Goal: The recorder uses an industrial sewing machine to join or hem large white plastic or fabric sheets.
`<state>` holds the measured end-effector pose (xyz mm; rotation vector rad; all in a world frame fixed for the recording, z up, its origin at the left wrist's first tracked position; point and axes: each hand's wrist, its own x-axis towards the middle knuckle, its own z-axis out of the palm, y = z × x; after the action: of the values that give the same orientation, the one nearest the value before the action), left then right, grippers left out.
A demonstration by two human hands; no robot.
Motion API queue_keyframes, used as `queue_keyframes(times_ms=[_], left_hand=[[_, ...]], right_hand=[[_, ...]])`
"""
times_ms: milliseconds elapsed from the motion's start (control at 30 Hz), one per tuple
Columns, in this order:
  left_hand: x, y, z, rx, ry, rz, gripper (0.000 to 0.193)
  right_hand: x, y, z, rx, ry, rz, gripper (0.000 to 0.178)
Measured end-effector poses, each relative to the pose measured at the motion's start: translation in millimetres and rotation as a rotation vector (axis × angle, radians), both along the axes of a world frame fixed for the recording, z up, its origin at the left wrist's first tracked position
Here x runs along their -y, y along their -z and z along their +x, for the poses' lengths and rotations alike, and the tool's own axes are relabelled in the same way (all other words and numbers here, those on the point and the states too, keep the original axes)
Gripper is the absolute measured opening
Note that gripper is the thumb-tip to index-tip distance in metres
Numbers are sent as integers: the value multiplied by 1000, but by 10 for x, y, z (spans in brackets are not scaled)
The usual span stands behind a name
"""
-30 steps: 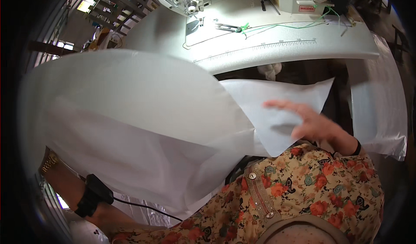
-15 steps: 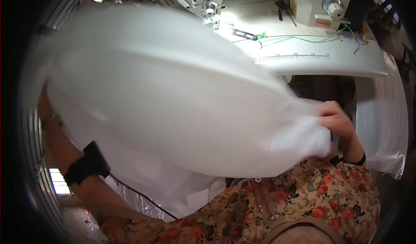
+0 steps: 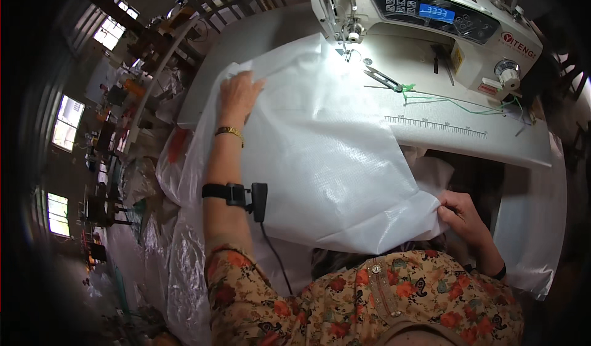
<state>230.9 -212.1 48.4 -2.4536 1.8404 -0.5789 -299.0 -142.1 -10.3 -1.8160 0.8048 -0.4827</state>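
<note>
A glossy white plastic sheet [image 3: 332,155] lies partly on the sewing machine's table and hangs down toward my lap. My left hand [image 3: 239,98] is at its far left edge, fingers curled down on a crumpled fold. At the sheet's near right corner, my right hand [image 3: 460,214] pinches the edge between thumb and fingers. The sheet's far corner reaches close to the lit needle area [image 3: 348,54] of the white sewing machine [image 3: 425,29]. Where the sheet drops below the table edge, its underside is hidden.
Thread snips [image 3: 383,78] with tangled green thread [image 3: 455,104] lie on the table right of the needle. A dark screwdriver [image 3: 436,60] rests under the machine arm. Clear plastic [image 3: 184,254] hangs at the left, and more white sheeting [image 3: 532,210] hangs at the right.
The billowing sheet has come down and now lies flatter on the table. My left hand has moved right and forward onto the table; my right hand is lower. The view has shifted.
</note>
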Motion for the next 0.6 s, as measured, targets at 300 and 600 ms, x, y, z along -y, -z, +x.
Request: queue_keyframes(times_ms=[300,600], left_hand=[[-83,417,167,-365,-109,-151,55],[-237,631,17,-270,-138,-324,40]], right_hand=[[149,676,-467,-830,21,-397,22],[553,-697,2048,-67,-190,-740,18]])
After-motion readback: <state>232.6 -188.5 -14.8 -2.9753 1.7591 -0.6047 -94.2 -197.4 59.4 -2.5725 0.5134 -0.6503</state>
